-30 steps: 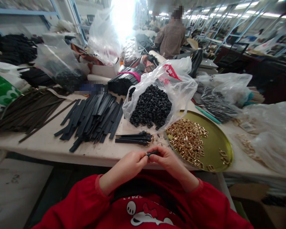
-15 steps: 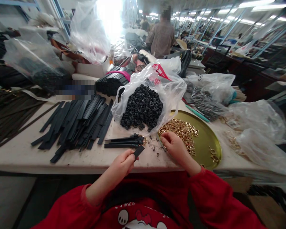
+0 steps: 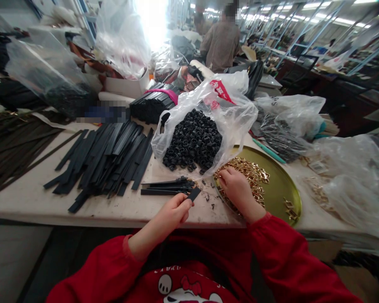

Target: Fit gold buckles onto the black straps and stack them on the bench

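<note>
Your left hand (image 3: 173,212) is closed in a pinch: thumb and forefinger grip one end of a short black strip (image 3: 194,194), and the rest of the fingers are curled under. The strip is flat, narrow, matte black and squarely cut at its free end, which juts up and to the right from your fingertips, clear of the table (image 3: 28,198) and just above its front edge. Directly beyond your left fingertips, almost touching the strip's free end, lies a small bundle of assembled straps (image 3: 167,187), laid side by side with their gold-fitted ends pointing toward your right hand. Your right hand (image 3: 236,189) rests palm down on the heap of gold buckles (image 3: 255,172), fingers bent into the pile; you cannot tell from this view whether they have closed on a buckle or only touch the heap. The buckles are small, bright, rectangular metal pieces and lie in a round brass-coloured tray (image 3: 286,189), whose bare part extends to the right of your right fingers. Beyond the fingers of both hands, a clear plastic bag (image 3: 236,122) lies open toward you, spilling small black loops (image 3: 192,143). To the left of your left fingers, well apart, a spread of loose black strips (image 3: 110,155) fans across the table. Dark scraps lie on the table between your two hands.
</note>
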`<state>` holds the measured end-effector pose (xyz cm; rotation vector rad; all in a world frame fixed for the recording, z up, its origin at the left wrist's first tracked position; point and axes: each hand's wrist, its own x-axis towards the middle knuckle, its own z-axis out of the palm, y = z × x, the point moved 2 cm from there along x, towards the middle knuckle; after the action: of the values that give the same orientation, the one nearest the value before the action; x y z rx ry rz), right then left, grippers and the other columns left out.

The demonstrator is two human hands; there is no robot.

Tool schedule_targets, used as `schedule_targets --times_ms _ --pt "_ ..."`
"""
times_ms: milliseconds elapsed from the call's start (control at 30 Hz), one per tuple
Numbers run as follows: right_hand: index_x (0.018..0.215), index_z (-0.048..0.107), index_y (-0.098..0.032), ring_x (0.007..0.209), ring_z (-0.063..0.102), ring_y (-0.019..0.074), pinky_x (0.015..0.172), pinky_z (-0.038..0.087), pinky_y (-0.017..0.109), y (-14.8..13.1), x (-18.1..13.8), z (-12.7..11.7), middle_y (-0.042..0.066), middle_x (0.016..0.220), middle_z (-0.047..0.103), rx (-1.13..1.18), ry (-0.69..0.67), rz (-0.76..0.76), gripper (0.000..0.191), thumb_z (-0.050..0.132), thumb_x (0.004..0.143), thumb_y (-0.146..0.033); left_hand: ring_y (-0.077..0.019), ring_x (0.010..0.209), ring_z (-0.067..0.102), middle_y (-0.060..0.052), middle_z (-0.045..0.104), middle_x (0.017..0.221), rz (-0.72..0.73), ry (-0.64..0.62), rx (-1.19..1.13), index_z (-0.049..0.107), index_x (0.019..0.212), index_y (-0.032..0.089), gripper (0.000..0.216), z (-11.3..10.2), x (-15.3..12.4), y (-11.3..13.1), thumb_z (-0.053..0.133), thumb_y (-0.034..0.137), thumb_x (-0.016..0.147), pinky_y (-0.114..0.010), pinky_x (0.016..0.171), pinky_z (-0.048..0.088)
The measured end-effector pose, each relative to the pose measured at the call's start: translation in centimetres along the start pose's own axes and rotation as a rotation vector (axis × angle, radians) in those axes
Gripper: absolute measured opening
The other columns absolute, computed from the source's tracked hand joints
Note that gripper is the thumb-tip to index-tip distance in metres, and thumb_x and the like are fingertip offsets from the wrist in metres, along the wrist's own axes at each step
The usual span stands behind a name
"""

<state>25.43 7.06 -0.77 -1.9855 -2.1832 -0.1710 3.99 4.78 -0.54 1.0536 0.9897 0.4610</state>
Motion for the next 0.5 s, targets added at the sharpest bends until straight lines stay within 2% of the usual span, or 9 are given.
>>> schedule_targets --times_ms 100,233,300,367,433,500 --pt "0.089 0.065 -0.017 0.082 0.056 0.0208 0.074 0.042 0.031 -2.0 -1.9 -1.3 0.01 0.089 0.062 0.269 0.119 -0.123 0.024 0.042 0.087 -0.023 -0.0038 0.036 0.024 0.012 0.03 0.043 0.053 0.001 -0.083 0.043 0.076 0.017 0.027 0.2 0.6 0.6 0.048 0.044 0.078 -0.017 0.035 0.015" --pt "0.089 0.066 -0.025 0.084 0.057 0.0197 0.076 0.045 0.033 -5.4 -4.3 -2.4 0.006 0.092 0.064 0.615 0.155 -0.207 0.019 0.048 0.084 -0.023 -0.0028 0.038 0.022 0.011 0.03 0.047 0.032 -0.081 -0.172 0.044 0.074 0.017 0.033 0.6 0.0 1.4 0.059 0.046 0.071 -0.018 0.037 0.015" --pt "0.088 0.065 -0.027 0.088 0.057 0.0195 0.079 0.045 0.033 -6.7 -5.0 -2.4 0.005 0.094 0.064 0.856 0.153 -0.124 0.015 0.053 0.081 -0.022 -0.0028 0.039 0.022 0.011 0.029 0.048 0.004 -0.084 -0.182 0.046 0.075 0.016 0.031 0.7 -0.7 1.6 0.061 0.043 0.07 -0.018 0.038 0.015" --pt "0.096 0.061 -0.027 0.088 0.058 0.0189 0.08 0.045 0.034 -7.7 -5.2 -2.2 0.004 0.095 0.064 1.188 0.097 0.052 0.019 0.056 0.078 -0.023 -0.0035 0.039 0.022 0.011 0.028 0.048 0.019 -0.014 -0.131 0.049 0.08 0.016 0.028 0.6 -1.4 1.5 0.059 0.04 0.071 -0.018 0.039 0.016" --pt "0.107 0.054 -0.026 0.08 0.059 0.0166 0.076 0.046 0.034 -8.7 -5.4 -1.9 0.003 0.089 0.064 1.522 -0.06 0.24 0.031 0.057 0.076 -0.024 -0.0049 0.042 0.028 0.01 0.033 0.05 0.114 0.1 0.002 0.051 0.082 0.015 0.023 0.4 -1.9 1.5 0.056 0.036 0.074 -0.018 0.042 0.022" --pt "0.111 0.049 -0.023 0.068 0.057 0.0127 0.068 0.046 0.029 -9.5 -5.6 -1.8 -0.001 0.076 0.061 1.745 -0.253 0.359 0.04 0.059 0.073 -0.022 -0.007 0.05 0.037 0.007 0.042 0.056 0.251 0.211 0.191 0.053 0.08 0.015 0.018 0.1 -2.3 1.4 0.054 0.032 0.076 -0.019 0.049 0.029"
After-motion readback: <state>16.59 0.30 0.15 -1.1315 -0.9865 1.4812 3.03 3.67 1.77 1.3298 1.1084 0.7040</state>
